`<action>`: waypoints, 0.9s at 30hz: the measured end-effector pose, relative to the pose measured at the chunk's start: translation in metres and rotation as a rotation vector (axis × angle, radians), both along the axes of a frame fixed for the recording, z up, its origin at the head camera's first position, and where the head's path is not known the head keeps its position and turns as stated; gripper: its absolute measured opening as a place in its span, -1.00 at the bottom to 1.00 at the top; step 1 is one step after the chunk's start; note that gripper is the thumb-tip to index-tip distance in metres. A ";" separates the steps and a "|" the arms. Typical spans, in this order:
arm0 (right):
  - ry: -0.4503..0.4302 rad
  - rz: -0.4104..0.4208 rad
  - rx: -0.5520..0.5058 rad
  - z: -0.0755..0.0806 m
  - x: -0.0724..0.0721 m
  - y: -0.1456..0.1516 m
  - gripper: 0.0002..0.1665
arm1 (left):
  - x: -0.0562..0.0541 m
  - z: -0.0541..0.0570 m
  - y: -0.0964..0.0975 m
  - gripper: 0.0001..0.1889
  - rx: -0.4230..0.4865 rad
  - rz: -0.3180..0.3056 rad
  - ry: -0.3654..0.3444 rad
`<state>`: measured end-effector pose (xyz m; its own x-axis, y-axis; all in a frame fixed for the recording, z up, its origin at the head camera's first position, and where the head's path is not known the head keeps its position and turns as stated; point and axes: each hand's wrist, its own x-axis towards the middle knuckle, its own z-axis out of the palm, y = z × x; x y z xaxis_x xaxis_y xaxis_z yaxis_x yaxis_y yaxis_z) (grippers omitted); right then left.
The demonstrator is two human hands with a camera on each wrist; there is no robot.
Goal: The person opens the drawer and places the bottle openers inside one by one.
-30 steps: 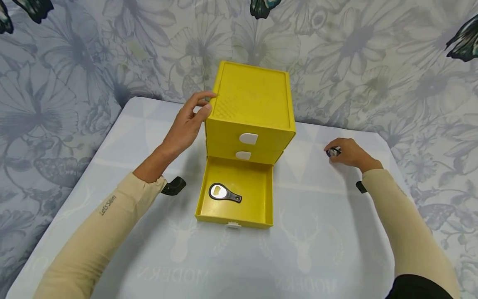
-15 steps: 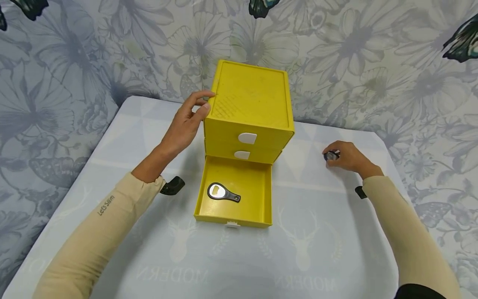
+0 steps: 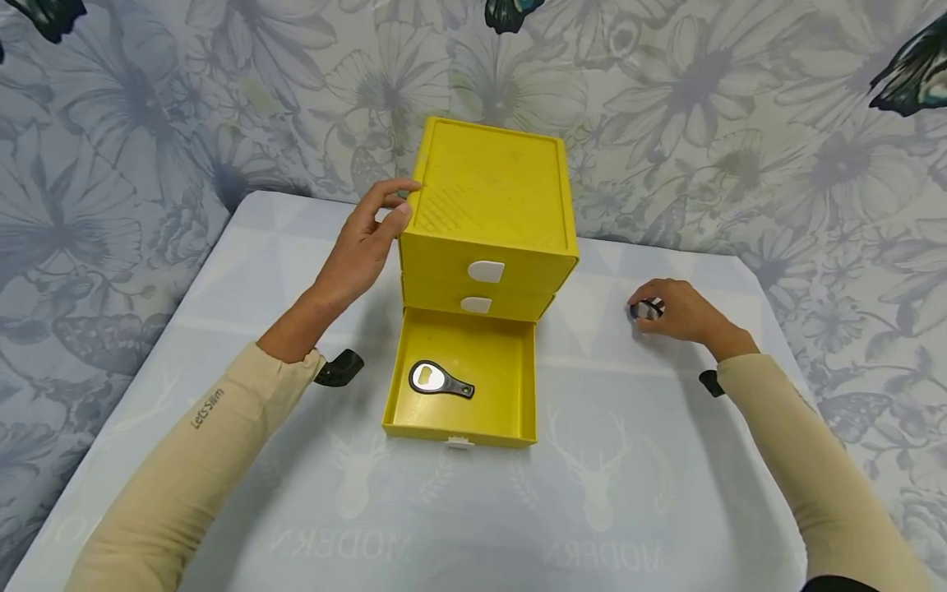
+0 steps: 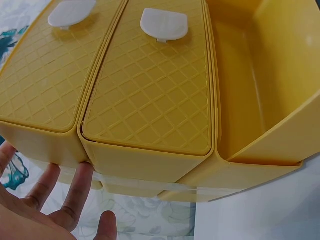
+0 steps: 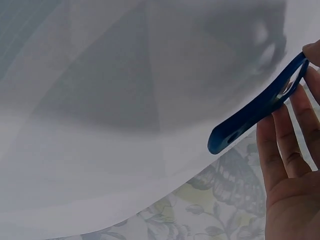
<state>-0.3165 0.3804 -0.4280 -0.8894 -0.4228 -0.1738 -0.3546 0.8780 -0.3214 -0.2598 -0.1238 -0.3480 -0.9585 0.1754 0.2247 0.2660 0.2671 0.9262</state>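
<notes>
A yellow drawer cabinet (image 3: 496, 185) stands at the back middle of the table, its bottom drawer (image 3: 503, 386) pulled out. In that drawer lies a bottle opener (image 3: 429, 377) with a black handle, its head to the left. My left hand (image 3: 362, 247) rests with its fingertips at the cabinet's upper left edge; the left wrist view shows fairly straight fingers (image 4: 77, 192) against the side wall. Over the table's right part, my right hand (image 3: 681, 311) pinches a second bottle opener (image 5: 257, 107) at its head between thumb and fingers. Its handle looks dark blue in the right wrist view.
Two upper drawers with white tabs (image 3: 486, 271) are pushed in. A white patterned table (image 3: 592, 477) carries the cabinet. Close behind it rises a wall (image 3: 666, 107) with a flower print. A black wrist mount (image 3: 339, 367) sticks out by the left sleeve.
My right hand has moved slightly left with the bottle opener, turning it a little. The left hand stays at the cabinet's edge, and the whole view has shifted slightly.
</notes>
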 end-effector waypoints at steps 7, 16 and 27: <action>0.008 0.058 -0.002 0.008 0.010 -0.015 -0.59 | 0.000 0.000 0.001 -0.57 -0.003 -0.001 -0.005; 0.052 0.158 -0.040 0.018 0.032 -0.039 -0.65 | 0.000 -0.001 0.000 -0.57 -0.002 -0.001 -0.005; 0.150 0.307 -0.061 0.037 0.055 -0.079 -0.73 | 0.000 0.001 0.001 -0.58 -0.007 0.017 -0.016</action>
